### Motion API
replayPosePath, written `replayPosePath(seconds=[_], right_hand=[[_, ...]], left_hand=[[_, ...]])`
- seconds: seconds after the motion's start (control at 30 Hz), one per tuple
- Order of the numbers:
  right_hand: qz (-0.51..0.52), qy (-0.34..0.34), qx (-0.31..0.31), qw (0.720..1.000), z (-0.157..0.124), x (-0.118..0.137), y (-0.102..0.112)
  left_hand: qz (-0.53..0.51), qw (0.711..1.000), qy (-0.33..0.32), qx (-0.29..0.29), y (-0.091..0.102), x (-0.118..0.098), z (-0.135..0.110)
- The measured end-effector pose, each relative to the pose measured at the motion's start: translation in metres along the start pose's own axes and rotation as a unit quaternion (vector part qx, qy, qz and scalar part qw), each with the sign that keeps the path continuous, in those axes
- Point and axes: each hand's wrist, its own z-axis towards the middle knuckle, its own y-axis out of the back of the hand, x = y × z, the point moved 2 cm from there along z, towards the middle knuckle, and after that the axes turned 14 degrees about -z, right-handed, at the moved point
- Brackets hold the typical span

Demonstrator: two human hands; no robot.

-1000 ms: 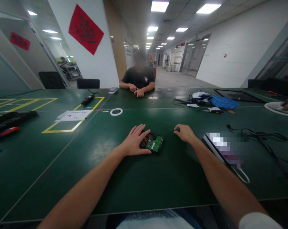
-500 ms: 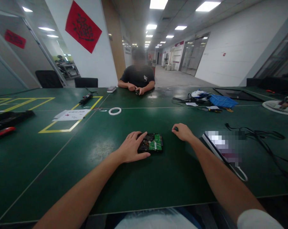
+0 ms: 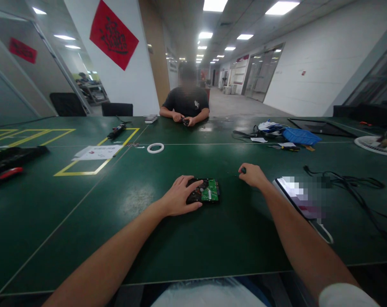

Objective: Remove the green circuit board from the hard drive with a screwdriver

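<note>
A hard drive (image 3: 213,190) lies flat on the table with its green circuit board facing up. My left hand (image 3: 180,197) holds it at its left end, the thumb along the near edge and the other fingers over the top and far side. To the right of the drive, my right hand (image 3: 253,175) is closed round a small dark object (image 3: 243,170). Only the end of that object shows, so its kind is unclear. A few tiny specks lie on the table between the drive and my right hand, too small to name.
A phone-like device (image 3: 292,194) with a white strap lies beside my right forearm, near black cables (image 3: 350,181). Farther back are a white ring (image 3: 155,148), paper sheets (image 3: 99,152), pliers (image 3: 284,147) and a blue tray (image 3: 300,135). Across the table sits a person (image 3: 187,100) handling something dark.
My right hand has shifted slightly right, away from the hard drive, still closed on the small dark object. My left index finger reaches a little farther over the drive. The view has moved slightly.
</note>
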Motion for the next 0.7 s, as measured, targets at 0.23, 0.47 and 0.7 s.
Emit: replayPosePath(seconds=[0.23,0.47,0.7], right_hand=[[0.024,0.030,-0.023,0.999,-0.008,0.017,0.016],[0.260,0.157,0.102,0.947,-0.040,0.065,0.032],[0.334,0.142,0.145,0.921,-0.045,0.083,0.026]], left_hand=[[0.008,0.999,-0.011,0.031,0.000,-0.005,-0.001],[0.009,0.999,-0.012,0.036,0.000,-0.008,0.000],[0.019,0.999,0.022,-0.014,-0.009,-0.005,0.001]])
